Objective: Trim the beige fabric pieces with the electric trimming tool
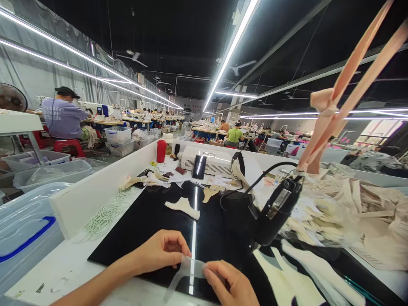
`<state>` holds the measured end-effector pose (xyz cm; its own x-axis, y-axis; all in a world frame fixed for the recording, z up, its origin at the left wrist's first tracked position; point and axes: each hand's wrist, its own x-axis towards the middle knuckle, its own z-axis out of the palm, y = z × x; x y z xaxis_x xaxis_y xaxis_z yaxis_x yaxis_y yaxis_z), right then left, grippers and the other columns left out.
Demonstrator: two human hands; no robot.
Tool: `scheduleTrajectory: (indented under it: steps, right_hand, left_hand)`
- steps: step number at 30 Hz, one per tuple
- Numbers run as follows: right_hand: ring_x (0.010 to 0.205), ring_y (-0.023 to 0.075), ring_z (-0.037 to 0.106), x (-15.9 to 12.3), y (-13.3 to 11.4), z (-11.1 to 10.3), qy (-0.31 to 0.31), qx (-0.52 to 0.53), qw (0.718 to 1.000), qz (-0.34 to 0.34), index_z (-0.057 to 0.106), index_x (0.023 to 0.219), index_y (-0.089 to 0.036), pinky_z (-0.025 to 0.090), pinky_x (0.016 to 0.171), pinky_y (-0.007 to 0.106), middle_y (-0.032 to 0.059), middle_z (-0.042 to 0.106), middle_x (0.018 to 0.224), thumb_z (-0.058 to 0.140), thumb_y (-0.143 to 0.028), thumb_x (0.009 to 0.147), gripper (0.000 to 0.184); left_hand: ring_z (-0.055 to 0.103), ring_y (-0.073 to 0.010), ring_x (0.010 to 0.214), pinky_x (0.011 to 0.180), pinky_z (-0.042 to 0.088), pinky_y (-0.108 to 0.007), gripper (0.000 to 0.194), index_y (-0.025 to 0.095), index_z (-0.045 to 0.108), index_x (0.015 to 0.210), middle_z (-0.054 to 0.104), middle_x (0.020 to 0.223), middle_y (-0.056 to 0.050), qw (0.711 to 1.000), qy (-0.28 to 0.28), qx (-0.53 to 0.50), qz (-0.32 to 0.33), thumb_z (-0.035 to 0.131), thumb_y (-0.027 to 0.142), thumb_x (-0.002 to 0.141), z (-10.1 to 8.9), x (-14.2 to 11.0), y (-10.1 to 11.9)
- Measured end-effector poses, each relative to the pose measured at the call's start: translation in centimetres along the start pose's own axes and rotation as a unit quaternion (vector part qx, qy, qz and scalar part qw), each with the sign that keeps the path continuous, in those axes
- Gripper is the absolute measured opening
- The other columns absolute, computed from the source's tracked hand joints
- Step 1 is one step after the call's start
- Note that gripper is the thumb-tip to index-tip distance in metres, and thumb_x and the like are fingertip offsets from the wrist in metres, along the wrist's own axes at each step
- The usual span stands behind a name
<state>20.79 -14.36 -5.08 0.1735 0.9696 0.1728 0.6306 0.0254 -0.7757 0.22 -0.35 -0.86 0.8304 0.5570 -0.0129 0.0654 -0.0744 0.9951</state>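
Note:
Between my hands is a thin, translucent whitish piece of sheet (pixel 184 272), held over a glossy black panel (pixel 134 221). My left hand (pixel 165 251) pinches its upper left end between thumb and fingers. At the other end, the thumb and fingers of my right hand (pixel 230 282) are closed on it. One strip of the piece hangs down toward the front edge. Farther back on the panel lies a cream cut piece (pixel 182 207) with a curved outline. A black electric hand tool (pixel 277 212) hangs to the right, tied to peach fabric straps (pixel 321 123).
Cream cut strips (pixel 293 276) lie right of my hands, beside a heap of beige fabric pieces (pixel 366 208). A phone (pixel 199 166) leans on a white vented box (pixel 181 158) near a red thread cone (pixel 161 151). Pale green cord (pixel 106 216) lies left. Other people sit at machines beyond.

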Motion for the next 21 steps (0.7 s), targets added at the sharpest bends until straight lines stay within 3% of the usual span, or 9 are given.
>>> scheduleTrajectory:
  steps: [5,9,13,16,21]
  right_hand:
    - [0.087,0.0223,0.071,0.2,2.2,0.1,0.005,-0.139,0.989,-0.051,0.075,0.095,-0.030,0.052,0.080,0.028,0.0042,0.073,0.091,0.052,-0.038,0.103,0.026]
    - [0.082,0.0219,0.073,-0.2,3.4,0.6,0.041,-0.164,0.985,-0.038,0.067,0.117,-0.027,0.055,0.077,0.027,0.0032,0.073,0.090,0.059,-0.032,0.098,0.021]
    - [0.071,0.0181,0.070,-0.7,3.9,0.1,0.067,-0.206,0.972,-0.088,0.064,0.098,-0.030,0.052,0.066,0.024,-0.0025,0.068,0.079,0.062,-0.028,0.097,0.003]
    - [0.073,0.0183,0.070,-1.2,4.1,-0.3,0.068,-0.221,0.967,-0.106,0.065,0.087,-0.030,0.051,0.069,0.025,-0.0014,0.068,0.080,0.059,-0.028,0.099,0.014]
    - [0.078,0.0217,0.071,-2.5,3.1,-0.1,0.116,-0.259,0.955,-0.082,0.068,0.091,-0.028,0.050,0.073,0.028,0.0028,0.070,0.085,0.055,-0.027,0.102,0.016]
  left_hand:
    - [0.061,-0.0179,0.085,0.078,0.048,-0.029,0.011,0.020,0.070,0.092,0.069,0.092,-0.002,0.987,0.075,0.131,0.055,0.063,0.020,0.084,0.5,-0.2,0.2]
    - [0.063,-0.0227,0.100,0.094,0.046,-0.032,0.019,0.024,0.075,0.098,0.073,0.104,-0.003,0.951,0.016,0.279,0.131,0.067,0.013,0.085,1.4,-0.8,0.5]
    - [0.065,-0.0276,0.114,0.104,0.045,-0.038,0.029,0.026,0.075,0.114,0.075,0.120,-0.005,0.899,-0.035,0.395,0.183,0.074,0.013,0.088,1.7,-0.6,-0.2]
    - [0.066,-0.0280,0.116,0.106,0.046,-0.039,0.028,0.027,0.075,0.115,0.075,0.122,-0.005,0.894,-0.030,0.401,0.196,0.074,0.014,0.090,1.6,-0.2,-0.5]
    - [0.067,-0.0264,0.118,0.107,0.048,-0.036,0.030,0.033,0.076,0.117,0.076,0.123,-0.001,0.897,-0.030,0.393,0.202,0.070,0.018,0.092,1.1,-0.1,-0.9]
